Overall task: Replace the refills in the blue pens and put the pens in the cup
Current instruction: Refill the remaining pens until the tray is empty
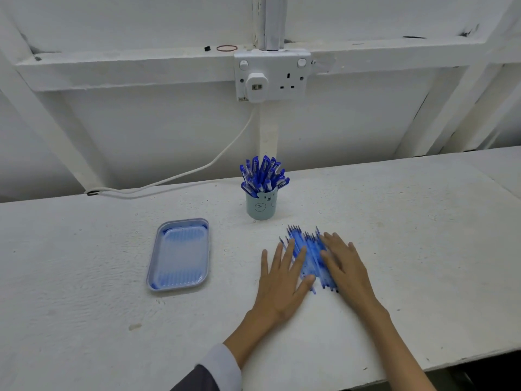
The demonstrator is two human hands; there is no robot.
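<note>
A pale blue cup (pixel 261 208) stands upright at the middle of the white table, packed with several blue pens (pixel 264 174), caps up. In front of it lies a pile of blue refills (pixel 308 251), tips pointing away from me. My left hand (pixel 283 280) lies flat with straight fingers on the pile's left side. My right hand (pixel 345 265) lies flat on its right side, fingers straight. Both hands cover part of the pile, and neither holds anything.
A blue rectangular tray (pixel 180 253) lies to the left of the hands with nothing in it. A white cable (pixel 180 174) runs from a wall socket (pixel 272 76) down to the table's back edge. The table's front edge (pixel 451 362) is near my right forearm.
</note>
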